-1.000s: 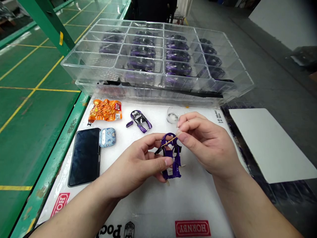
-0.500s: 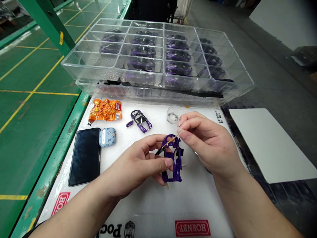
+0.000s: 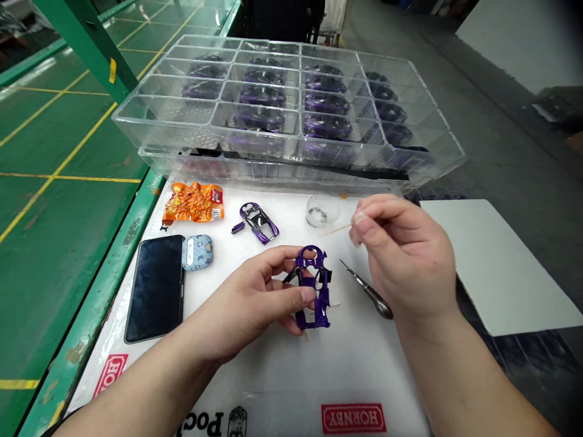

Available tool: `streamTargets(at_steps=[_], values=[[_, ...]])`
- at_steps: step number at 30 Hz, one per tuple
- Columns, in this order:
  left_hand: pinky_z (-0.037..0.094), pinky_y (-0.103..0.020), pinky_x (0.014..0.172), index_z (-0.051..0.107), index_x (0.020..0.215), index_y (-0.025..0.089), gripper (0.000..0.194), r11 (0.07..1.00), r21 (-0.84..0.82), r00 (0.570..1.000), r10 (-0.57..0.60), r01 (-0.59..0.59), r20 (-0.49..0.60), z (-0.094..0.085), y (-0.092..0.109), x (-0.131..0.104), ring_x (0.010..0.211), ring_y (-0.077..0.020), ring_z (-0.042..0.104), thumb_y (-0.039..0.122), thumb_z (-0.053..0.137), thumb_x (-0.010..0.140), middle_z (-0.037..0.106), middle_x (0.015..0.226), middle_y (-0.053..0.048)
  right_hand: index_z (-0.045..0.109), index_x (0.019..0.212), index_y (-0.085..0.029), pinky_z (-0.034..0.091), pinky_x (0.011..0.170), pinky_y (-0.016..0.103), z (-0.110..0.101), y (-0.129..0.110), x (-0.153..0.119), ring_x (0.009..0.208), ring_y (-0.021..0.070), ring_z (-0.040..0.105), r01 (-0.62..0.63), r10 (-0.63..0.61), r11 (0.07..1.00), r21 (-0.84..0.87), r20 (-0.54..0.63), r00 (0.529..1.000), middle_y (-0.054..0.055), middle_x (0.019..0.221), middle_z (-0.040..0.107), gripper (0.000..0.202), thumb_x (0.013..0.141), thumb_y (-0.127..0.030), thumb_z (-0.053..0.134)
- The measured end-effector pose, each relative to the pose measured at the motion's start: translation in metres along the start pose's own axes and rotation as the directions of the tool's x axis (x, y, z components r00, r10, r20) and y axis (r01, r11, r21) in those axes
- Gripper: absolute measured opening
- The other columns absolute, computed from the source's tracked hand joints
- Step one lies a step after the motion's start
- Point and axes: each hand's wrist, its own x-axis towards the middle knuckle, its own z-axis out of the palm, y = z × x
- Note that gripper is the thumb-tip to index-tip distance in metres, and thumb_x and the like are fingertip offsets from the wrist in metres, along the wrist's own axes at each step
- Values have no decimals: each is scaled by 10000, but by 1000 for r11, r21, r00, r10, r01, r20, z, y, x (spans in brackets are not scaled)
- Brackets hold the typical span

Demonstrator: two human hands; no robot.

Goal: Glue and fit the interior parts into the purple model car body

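Found on table (image 3: 291, 370) left of the clear cup (image 3: 322, 211): phone (image 3: 155, 288), second car shell (image 3: 259, 223). Seen nearer than the cup, pinched in grip of left hand (image 3: 262, 297): purple car shell (image 3: 323, 297). Seen right of the cup, pinched in grip of right hand (image 3: 405, 255): thin stick (image 3: 337, 230).

White sheet (image 3: 346, 364): red label (image 3: 353, 419) near bottom edge, HORNBY in white capitals, upside down. Second red label (image 3: 110, 375), far left, turned sideways; HO legible, remainder covered. Black lettering (image 3: 207, 422), inverted: Poc, rest covered; small black emblem (image 3: 237, 422) beside it. Black strip (image 3: 346, 169) at front of clear tray (image 3: 159, 121): faint pale letters, apparently SCAL, ending unclear. Orange packet (image 3: 194, 203): print too small to read.
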Motion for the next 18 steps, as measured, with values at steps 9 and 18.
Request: streamTargets(at_steps=[9,18], values=[[679,-249,723,821,1404,244,504,998,27,997,57,-59,51,-1,-3,-1,907,-154,742,300,1043,956,780,1281,-63,888,1086,-255,557,793,388,3,10,6,874,217,683,68,-179,781,-621,-119,977,63,1007,799,100,1117,-307,809],[660,-257,773,814,1416,233,518,998,15,995,67,-68,70,1,-3,-1,956,-159,745,318,1047,961,782,1320,-76,911,1084,-216,580,774,359,5,19,9,814,187,682,94,-151,758,-646,-33,988,67,1024,819,127,1096,-284,805]])
